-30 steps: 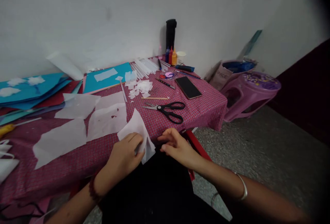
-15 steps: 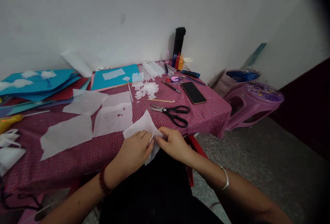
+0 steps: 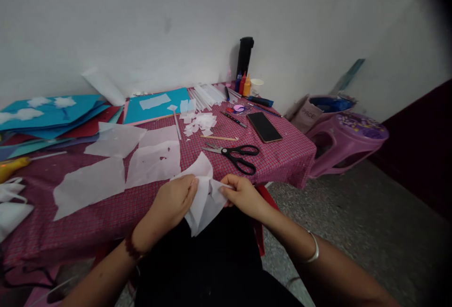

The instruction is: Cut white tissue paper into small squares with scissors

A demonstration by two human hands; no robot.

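Note:
A thin white sheet of paper (image 3: 203,208), creased and partly folded, hangs between my two hands over the table's front edge. My left hand (image 3: 175,202) is closed on its left side, thumb uppermost. On the right, my right hand (image 3: 242,194) pinches a corner of the same paper between thumb and fingers. Scissors (image 3: 231,152) with black handles lie just beyond my hands, their blades slightly apart. To the left, several flat white paper pieces (image 3: 153,163) are spread on the checked tablecloth (image 3: 106,215). Small white paper scraps (image 3: 200,122) are heaped farther back.
A black phone (image 3: 264,126), a wooden stick (image 3: 219,137) and a pen (image 3: 233,119) lie at the right. Paint bottles (image 3: 243,84) stand near the wall. Blue card sheets (image 3: 52,123) are stacked at the left. A pink stool (image 3: 348,144) stands right of the table.
My hands have moved apart, the left one to the left and the right one slightly right. The paper between them has opened out and shows more of its surface.

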